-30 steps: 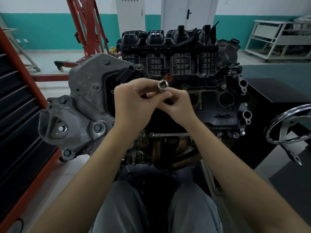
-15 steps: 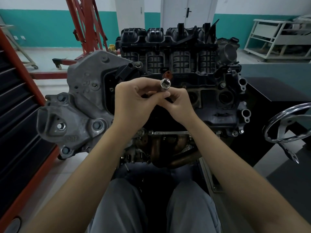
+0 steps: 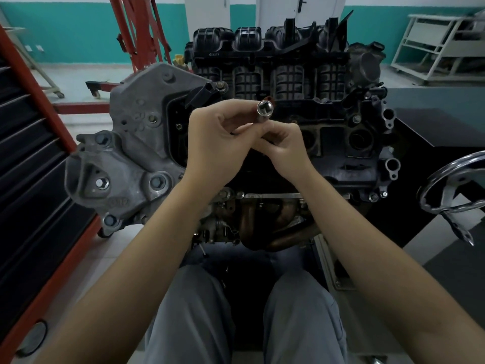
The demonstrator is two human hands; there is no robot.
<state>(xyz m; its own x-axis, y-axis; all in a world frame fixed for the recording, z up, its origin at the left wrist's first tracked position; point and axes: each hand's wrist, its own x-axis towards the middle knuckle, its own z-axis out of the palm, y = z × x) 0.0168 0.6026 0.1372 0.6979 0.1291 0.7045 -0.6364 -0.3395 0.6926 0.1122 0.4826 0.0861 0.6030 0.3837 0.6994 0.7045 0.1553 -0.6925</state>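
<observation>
A socket (image 3: 265, 109) is held before the middle of the engine (image 3: 288, 82), pinched between the grips of the left hand (image 3: 217, 143) and right hand (image 3: 284, 145). Since a second ago, its open end has been turned more squarely upward.

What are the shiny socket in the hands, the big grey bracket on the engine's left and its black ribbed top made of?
The socket looks like chrome-plated steel: mirror-bright, sharp reflections. The grey bracket is probably cast aluminium: matt, grainy, rounded edges. The ribbed intake manifold seems moulded black plastic: dull, gridded ribs.
</observation>
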